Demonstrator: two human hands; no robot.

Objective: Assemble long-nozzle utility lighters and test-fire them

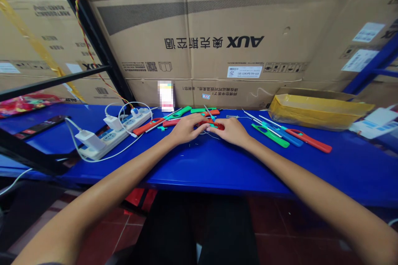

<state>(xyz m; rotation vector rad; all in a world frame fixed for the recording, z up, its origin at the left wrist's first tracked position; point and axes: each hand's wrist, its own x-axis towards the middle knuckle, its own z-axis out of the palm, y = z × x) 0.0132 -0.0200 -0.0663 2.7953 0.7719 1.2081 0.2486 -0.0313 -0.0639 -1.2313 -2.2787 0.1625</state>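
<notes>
Between my hands, above the middle of the blue table (174,169), is a small red casing (219,126) with a bit of green at it. My left hand (187,128) has its fingers closed on the casing's left end, and my right hand (234,131) pinches its right end. Thin wires show just below the fingers. Behind and left of my left hand lie red and green lighter-like tools, one a green handle (182,112), another a red handle (147,126). To the right of my right hand are green (270,136), blue (294,137) and red (314,141) ones with metal rods.
A white power strip (124,129) with plugged chargers and looping cables sits at the left, beside a black metal post (93,20). A yellow-taped box (317,112) stands at the back right. Large cardboard boxes (217,12) form the back wall. A phone (43,127) lies far left.
</notes>
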